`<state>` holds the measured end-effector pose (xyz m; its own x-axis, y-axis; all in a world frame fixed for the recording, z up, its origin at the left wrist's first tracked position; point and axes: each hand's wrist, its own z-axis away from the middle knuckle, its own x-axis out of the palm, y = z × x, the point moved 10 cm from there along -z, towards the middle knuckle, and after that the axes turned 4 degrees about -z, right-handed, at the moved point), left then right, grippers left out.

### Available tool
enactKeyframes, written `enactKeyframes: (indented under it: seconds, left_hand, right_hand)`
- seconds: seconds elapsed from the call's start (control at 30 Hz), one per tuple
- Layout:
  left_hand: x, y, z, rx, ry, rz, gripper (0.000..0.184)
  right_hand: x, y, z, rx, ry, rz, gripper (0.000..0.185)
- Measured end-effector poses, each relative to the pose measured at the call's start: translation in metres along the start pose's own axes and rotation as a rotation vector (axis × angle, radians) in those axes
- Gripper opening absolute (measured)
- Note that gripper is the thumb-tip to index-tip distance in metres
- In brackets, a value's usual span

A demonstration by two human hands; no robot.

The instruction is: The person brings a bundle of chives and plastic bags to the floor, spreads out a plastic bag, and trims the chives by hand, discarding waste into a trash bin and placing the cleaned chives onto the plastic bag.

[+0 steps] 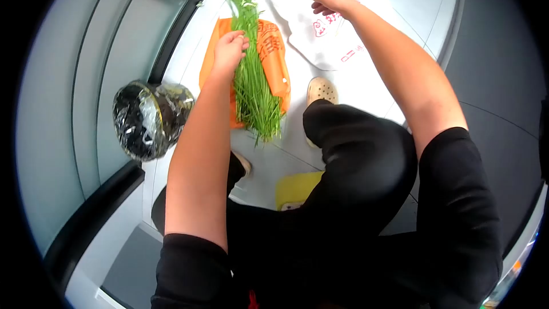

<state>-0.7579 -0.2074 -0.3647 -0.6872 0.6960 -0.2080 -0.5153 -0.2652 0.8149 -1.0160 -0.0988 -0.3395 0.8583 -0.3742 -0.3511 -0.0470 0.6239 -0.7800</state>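
A long bundle of flowering chives (251,88), with pale flower heads at the far end, lies on an orange plastic bag (273,60). My left hand (230,50) is at the bundle's left edge, its fingers curled in over the stalks. What those fingers hold, if anything, is too small to make out. Farther right, over a white plastic bag (309,40) with red print, is my right hand (333,0). Its fingers are bent and drawn together, and I cannot see clearly whether something thin is between them. The white bag lies spread flat on the floor.
A bin lined with a black bag (150,115) stands at the left by the glass panel (91,68). My foot in a beige clog (322,90) rests near the orange bag. Something yellow (294,187) shows beneath me on the pale tiles (291,157).
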Motion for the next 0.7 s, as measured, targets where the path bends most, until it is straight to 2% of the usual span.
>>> enactKeyframes:
  seconds: [0.1, 0.17, 0.23, 0.3, 0.37, 0.4, 0.43, 0.47, 0.5, 0.7]
  left_hand:
    - [-0.028, -0.031, 0.014, 0.004, 0.035, 0.053, 0.026]
    - [-0.029, -0.068, 0.022, -0.018, -0.011, -0.02, 0.023]
    - [-0.025, -0.118, 0.037, -0.117, -0.015, -0.077, 0.017]
    - [-0.014, -0.193, 0.039, -0.207, -0.045, -0.26, 0.015]
    - [0.006, -0.264, 0.038, -0.092, 0.01, -0.163, 0.017]
    - [0.006, -0.248, 0.059, -0.14, 0.025, -0.319, 0.018]
    - [0.003, -0.217, 0.085, -0.193, 0.04, -0.475, 0.021]
    - [-0.002, -0.196, 0.097, -0.188, 0.088, -0.556, 0.023]
    - [0.0, -0.204, 0.097, -0.198, 0.083, -0.551, 0.023]
    - [0.005, -0.226, 0.084, -0.23, 0.067, -0.405, 0.026]
  right_hand:
    - [0.081, -0.035, 0.018, -0.056, -0.271, 0.319, 0.027]
    - [0.13, -0.026, 0.029, 0.038, -0.333, 0.29, 0.026]
    - [0.183, 0.01, 0.039, 0.168, -0.333, 0.02, 0.022]
    - [0.24, 0.057, 0.059, 0.229, -0.343, 0.01, 0.019]
    - [0.282, 0.099, 0.084, 0.355, -0.341, 0.005, 0.014]
    - [0.308, 0.124, 0.075, 0.194, -0.422, 0.233, 0.012]
    - [0.317, 0.157, 0.065, 0.173, -0.318, 0.434, 0.016]
    - [0.311, 0.156, 0.073, 0.175, -0.209, 0.443, 0.018]
    - [0.302, 0.15, 0.084, 0.174, -0.096, 0.452, 0.021]
    - [0.304, 0.136, 0.094, 0.248, -0.109, 0.425, 0.023]
